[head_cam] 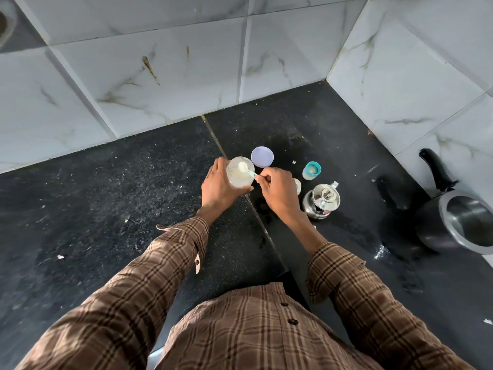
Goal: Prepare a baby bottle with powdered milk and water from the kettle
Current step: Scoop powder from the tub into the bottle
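Note:
My left hand (217, 186) grips a clear jar of milk powder (239, 173) above the black counter. My right hand (277, 192) pinches the handle of a pale green scoop (248, 169), whose bowl holds white powder inside the jar's mouth. The jar's round lilac lid (262, 157) lies flat on the counter just behind. A baby bottle (297, 186) stands partly hidden behind my right hand. To its right sits a small steel kettle (322, 200) with its lid on. A teal bottle cap with teat (312, 170) stands behind the kettle.
A black pressure cooker (464, 222) with a long handle sits open at the right, near the tiled corner wall (400, 76). White crumbs speckle the counter (106, 196). A seam runs across the counter between my hands.

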